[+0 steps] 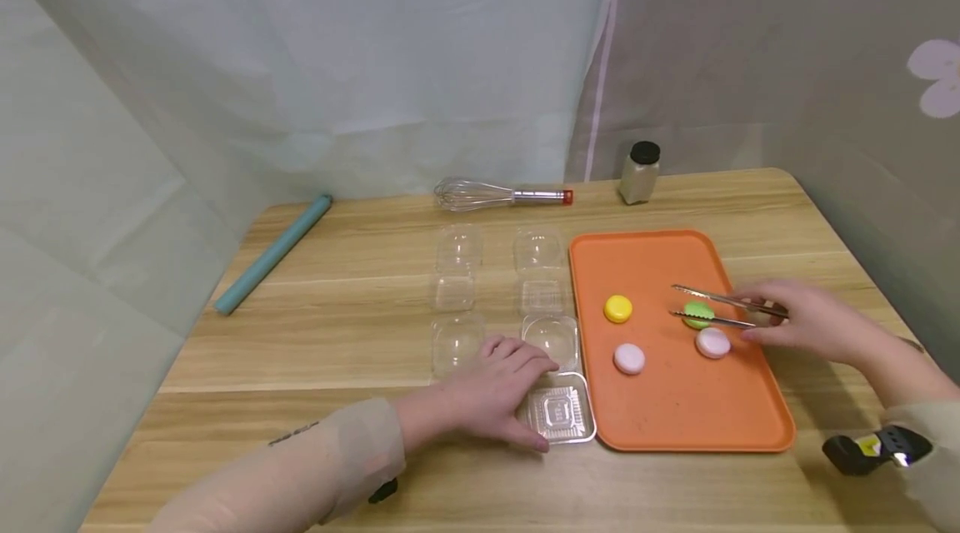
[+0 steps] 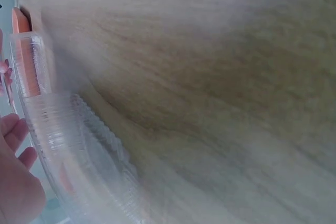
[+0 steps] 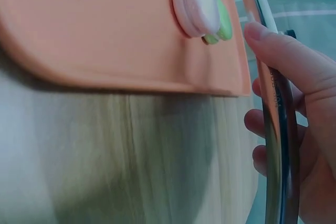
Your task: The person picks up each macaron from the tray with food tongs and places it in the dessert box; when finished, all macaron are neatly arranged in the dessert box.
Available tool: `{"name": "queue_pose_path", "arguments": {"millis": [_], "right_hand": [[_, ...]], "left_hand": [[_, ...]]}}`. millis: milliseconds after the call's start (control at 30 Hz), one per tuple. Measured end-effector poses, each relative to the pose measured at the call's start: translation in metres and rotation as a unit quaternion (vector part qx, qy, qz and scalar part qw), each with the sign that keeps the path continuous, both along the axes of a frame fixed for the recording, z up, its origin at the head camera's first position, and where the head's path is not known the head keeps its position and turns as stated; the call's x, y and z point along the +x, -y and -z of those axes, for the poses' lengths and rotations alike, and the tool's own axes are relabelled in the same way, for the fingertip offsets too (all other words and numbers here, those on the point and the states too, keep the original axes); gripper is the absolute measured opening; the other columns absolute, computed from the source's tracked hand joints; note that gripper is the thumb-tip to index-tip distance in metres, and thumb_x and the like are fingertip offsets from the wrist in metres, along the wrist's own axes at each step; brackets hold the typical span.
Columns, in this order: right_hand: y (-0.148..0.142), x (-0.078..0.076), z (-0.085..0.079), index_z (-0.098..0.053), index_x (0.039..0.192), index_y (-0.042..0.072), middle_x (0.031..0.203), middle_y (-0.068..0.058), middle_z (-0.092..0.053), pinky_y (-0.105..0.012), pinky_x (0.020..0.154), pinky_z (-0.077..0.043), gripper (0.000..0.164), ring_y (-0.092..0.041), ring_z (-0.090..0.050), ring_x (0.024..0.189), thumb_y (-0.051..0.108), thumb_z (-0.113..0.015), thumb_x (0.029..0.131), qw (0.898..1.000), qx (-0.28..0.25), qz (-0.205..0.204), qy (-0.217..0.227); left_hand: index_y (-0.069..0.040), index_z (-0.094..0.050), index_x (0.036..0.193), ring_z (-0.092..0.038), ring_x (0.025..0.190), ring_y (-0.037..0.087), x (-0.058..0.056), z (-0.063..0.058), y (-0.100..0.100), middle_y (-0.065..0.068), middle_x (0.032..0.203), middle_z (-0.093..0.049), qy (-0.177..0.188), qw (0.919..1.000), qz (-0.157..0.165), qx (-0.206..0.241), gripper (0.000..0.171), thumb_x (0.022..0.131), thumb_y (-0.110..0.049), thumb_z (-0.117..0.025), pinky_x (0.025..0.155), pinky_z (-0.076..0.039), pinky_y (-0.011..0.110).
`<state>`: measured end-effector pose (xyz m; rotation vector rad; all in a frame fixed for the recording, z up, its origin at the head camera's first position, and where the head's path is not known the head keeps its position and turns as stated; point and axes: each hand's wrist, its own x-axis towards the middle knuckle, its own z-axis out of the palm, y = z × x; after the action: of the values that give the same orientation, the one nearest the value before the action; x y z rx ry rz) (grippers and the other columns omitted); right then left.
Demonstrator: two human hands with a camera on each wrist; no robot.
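My right hand (image 1: 806,321) grips metal tongs (image 3: 277,108), thumb on one side and fingers on the other. In the head view the tong tips lie apart, on either side of a green macaron (image 1: 698,315). A pink macaron (image 1: 712,343) sits just in front of it, and a yellow macaron (image 1: 618,309) and another pink macaron (image 1: 629,359) lie farther left on the orange tray (image 1: 675,416). My left hand (image 1: 495,391) rests at the left side of a clear plastic box (image 1: 562,412), fingers loosely extended over its hinge side and thumb by its near edge.
Other clear plastic boxes (image 1: 459,341) with raised lids stand in two columns left of the tray. Behind them lies a whisk (image 1: 495,196); a black-capped jar (image 1: 640,173) is at the back right. A blue-green rolling pin (image 1: 273,254) lies at the left edge of the wooden table (image 1: 337,333).
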<state>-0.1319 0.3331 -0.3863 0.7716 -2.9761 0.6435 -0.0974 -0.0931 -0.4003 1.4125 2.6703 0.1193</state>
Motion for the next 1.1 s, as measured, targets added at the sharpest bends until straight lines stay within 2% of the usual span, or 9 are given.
{"name": "queue_pose_path", "arguments": {"millis": [267, 533, 800, 867, 1100], "right_hand": [[-0.013, 0.009, 0.004, -0.067, 0.107, 0.010, 0.090, 0.009, -0.057, -0.023, 0.058, -0.043, 0.047, -0.001, -0.047, 0.073, 0.027, -0.084, 0.067, 1.000, 0.012, -0.011, -0.006], [-0.024, 0.020, 0.004, -0.067, 0.105, 0.013, 0.085, 0.012, -0.054, -0.021, 0.054, -0.039, 0.046, 0.001, -0.044, 0.070, 0.024, -0.086, 0.065, 1.000, 0.010, -0.010, -0.021], [-0.029, 0.026, 0.006, -0.066, 0.101, 0.019, 0.079, 0.015, -0.049, -0.020, 0.052, -0.035, 0.047, 0.003, -0.039, 0.064, 0.022, -0.088, 0.060, 0.999, 0.007, -0.012, -0.036], [-0.030, 0.027, 0.007, -0.065, 0.100, 0.020, 0.080, 0.015, -0.048, -0.020, 0.052, -0.034, 0.046, 0.003, -0.039, 0.064, 0.023, -0.088, 0.060, 0.999, 0.011, -0.021, -0.034], [-0.030, 0.030, 0.008, -0.064, 0.102, 0.021, 0.082, 0.014, -0.048, -0.021, 0.052, -0.034, 0.046, 0.003, -0.038, 0.065, 0.029, -0.086, 0.063, 0.999, 0.028, -0.015, -0.014]], "left_hand": [[-0.016, -0.044, 0.133, -0.037, 0.120, 0.017, 0.000, 0.001, 0.000, -0.003, 0.128, -0.048, 0.011, 0.9999, 0.004, 0.004, 0.087, 0.069, -0.072, -0.062, 0.101, -0.024, 0.043], [-0.017, -0.045, 0.133, -0.037, 0.119, 0.016, 0.000, 0.002, -0.001, -0.005, 0.127, -0.048, 0.010, 0.9999, 0.008, 0.004, 0.085, 0.070, -0.072, -0.061, 0.102, -0.023, 0.044], [-0.017, -0.045, 0.133, -0.036, 0.120, 0.017, 0.000, 0.001, -0.001, -0.005, 0.127, -0.049, 0.029, 0.9996, -0.004, 0.006, 0.084, 0.069, -0.070, -0.064, 0.102, -0.023, 0.044], [-0.017, -0.046, 0.133, -0.036, 0.120, 0.017, 0.000, 0.001, -0.001, -0.004, 0.127, -0.049, 0.031, 0.9995, -0.005, 0.006, 0.085, 0.069, -0.070, -0.065, 0.102, -0.022, 0.044], [-0.018, -0.045, 0.134, -0.036, 0.121, 0.017, -0.002, 0.002, -0.001, -0.005, 0.128, -0.048, 0.029, 0.9996, 0.001, 0.004, 0.086, 0.069, -0.071, -0.064, 0.103, -0.021, 0.044]]}}
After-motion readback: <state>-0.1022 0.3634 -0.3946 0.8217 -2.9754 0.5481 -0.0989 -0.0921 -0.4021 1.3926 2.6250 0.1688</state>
